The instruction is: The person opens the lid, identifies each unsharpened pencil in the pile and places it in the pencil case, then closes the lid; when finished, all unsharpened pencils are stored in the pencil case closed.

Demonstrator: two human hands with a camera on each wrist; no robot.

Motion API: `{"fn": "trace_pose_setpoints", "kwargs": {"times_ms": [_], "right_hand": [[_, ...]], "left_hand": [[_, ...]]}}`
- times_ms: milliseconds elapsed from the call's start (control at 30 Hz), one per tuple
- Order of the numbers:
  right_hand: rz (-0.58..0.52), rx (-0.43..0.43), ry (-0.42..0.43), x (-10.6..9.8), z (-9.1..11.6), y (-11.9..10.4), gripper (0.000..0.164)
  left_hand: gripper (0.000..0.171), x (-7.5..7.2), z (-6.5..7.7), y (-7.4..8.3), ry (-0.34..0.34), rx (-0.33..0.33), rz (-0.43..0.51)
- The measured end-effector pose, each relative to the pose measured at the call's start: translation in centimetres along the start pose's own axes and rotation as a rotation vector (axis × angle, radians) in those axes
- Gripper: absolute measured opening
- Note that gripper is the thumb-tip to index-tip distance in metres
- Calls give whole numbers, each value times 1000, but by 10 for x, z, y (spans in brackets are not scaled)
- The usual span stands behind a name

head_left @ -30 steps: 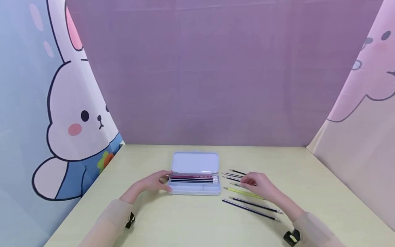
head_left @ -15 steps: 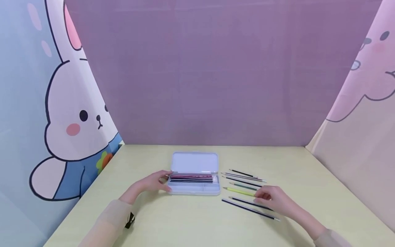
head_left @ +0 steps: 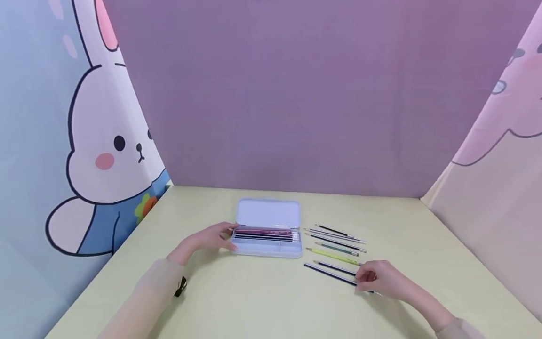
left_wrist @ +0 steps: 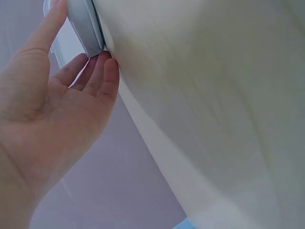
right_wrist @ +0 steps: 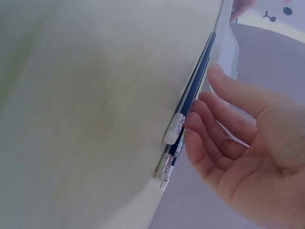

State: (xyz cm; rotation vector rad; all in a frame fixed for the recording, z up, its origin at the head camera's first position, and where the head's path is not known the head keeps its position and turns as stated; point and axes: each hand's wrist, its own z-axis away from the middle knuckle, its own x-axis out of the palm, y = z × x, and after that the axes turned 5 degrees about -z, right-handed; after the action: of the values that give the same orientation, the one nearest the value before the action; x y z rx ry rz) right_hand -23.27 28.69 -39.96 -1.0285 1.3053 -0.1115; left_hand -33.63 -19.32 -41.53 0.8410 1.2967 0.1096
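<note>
My left hand (head_left: 213, 237) holds the left end of a white pencil case (head_left: 254, 248), thumb at the front edge and fingers at the back corner. In the left wrist view, the fingertips touch the case end (left_wrist: 86, 28). Dark and red pencils (head_left: 264, 235) lie in its rear compartment; its lid (head_left: 267, 213) is raised. My right hand (head_left: 383, 280) hovers over the eraser ends of the two nearest dark pencils, partly hiding them. In the right wrist view, its thumb and loosely bent fingers stand apart beside a dark blue pencil (right_wrist: 198, 78), with no pinch visible.
Beyond the right hand, a yellow-green pencil (head_left: 334, 255), a green pencil (head_left: 336, 248) and several dark pencils lie in a slanted row right of the case. A pale yellow table (head_left: 254, 301) carries everything. Purple cloth (head_left: 271, 103) hangs behind it.
My right hand has moved from over the middle pencils, past the yellow-green one, to the nearest dark pencils. The left hand stays on the case. The head view has shifted slightly.
</note>
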Motion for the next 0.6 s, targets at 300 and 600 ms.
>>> {"fn": "trace_pose_setpoints", "kwargs": {"times_ms": [300, 600], "right_hand": [[25, 98, -41, 1, 4, -3, 15], [104, 34, -32, 0, 4, -3, 9]], "left_hand": [[77, -1, -2, -1, -13, 13, -3], [77, 0, -3, -2, -11, 6, -7]]}}
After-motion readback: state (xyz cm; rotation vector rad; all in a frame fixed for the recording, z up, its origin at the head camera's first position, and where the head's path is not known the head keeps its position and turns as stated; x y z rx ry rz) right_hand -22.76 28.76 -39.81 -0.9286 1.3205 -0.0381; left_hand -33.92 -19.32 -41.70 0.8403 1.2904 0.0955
